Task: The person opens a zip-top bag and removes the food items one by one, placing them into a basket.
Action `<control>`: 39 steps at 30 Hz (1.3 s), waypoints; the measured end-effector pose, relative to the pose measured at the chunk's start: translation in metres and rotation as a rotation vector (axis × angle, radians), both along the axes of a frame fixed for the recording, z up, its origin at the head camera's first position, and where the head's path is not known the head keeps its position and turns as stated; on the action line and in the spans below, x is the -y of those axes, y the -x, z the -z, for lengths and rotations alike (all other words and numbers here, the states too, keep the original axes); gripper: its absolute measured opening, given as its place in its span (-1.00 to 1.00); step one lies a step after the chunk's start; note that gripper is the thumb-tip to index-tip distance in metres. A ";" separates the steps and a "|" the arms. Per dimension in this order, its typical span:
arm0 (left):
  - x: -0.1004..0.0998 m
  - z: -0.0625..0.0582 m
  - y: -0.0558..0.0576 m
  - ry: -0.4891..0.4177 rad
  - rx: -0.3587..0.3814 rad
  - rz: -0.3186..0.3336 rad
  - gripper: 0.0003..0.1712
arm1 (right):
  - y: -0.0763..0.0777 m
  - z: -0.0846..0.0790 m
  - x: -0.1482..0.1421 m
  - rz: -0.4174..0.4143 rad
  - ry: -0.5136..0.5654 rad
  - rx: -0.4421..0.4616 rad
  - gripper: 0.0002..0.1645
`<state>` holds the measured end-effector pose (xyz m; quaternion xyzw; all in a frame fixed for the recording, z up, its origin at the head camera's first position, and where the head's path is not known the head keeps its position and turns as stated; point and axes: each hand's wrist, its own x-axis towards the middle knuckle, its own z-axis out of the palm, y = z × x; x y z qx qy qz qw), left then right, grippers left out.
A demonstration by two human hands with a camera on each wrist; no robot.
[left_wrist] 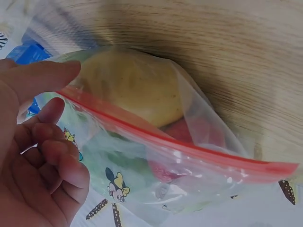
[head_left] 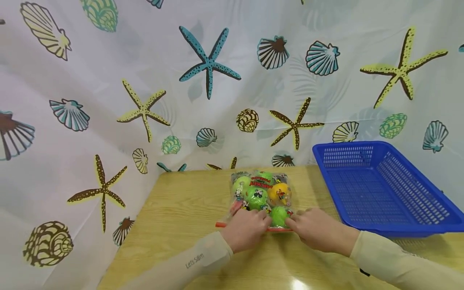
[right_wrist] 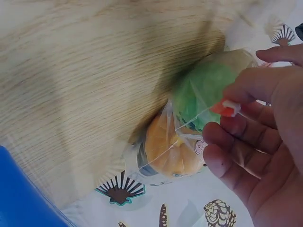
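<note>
Clear bag point(head_left: 262, 182), one, cartoon-printed: lay just beyond both hands, holding round green items point(head_left: 257, 197) and an orange item point(head_left: 280, 194). Left hand point(head_left: 246, 229): pinched its red zip strip point(left_wrist: 189, 148). Right hand point(head_left: 324, 230): pinched the strip's end. Blue basket point(head_left: 366, 193): right of the grip. Wooden table point(head_left: 188, 197): beneath.
</note>
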<state>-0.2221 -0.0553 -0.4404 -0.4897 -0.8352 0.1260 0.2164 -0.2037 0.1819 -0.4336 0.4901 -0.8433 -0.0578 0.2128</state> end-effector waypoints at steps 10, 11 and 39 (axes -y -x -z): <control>0.014 0.002 -0.003 -0.068 -0.024 0.000 -0.86 | -0.003 -0.006 0.002 -0.042 0.071 -0.041 -0.88; 0.015 0.000 -0.002 -0.086 -0.032 0.001 -0.86 | -0.003 -0.008 0.001 -0.037 0.089 -0.050 -0.88; 0.014 -0.125 0.079 -0.540 0.089 -0.154 -0.90 | 0.042 -0.131 -0.010 0.217 0.456 0.129 -0.80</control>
